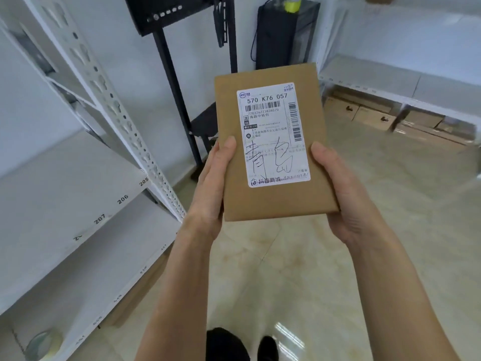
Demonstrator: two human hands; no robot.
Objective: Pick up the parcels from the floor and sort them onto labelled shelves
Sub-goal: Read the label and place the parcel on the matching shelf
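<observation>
Tiled floor (338, 230), white shelving (78, 194) at left, edge numbers 205–207. Parcel (270, 142): flat brown, label up, held mid-air between left hand (210, 194) and right hand (346, 199), thumbs on top. Risk: misread label, wrong shelf; loose edge grip, parcel slips.

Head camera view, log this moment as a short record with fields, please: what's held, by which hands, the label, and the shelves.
held item: brown parcel, flat, label facing up
left hand: grips parcel's left edge, thumb on top
right hand: grips right edge, thumb on top
shipping label: printed 570 K76 057, barcodes, handwritten marks
white shelf: at left, edge numbered 205, 206, 207
cardboard boxes: under the low shelf at right
</observation>
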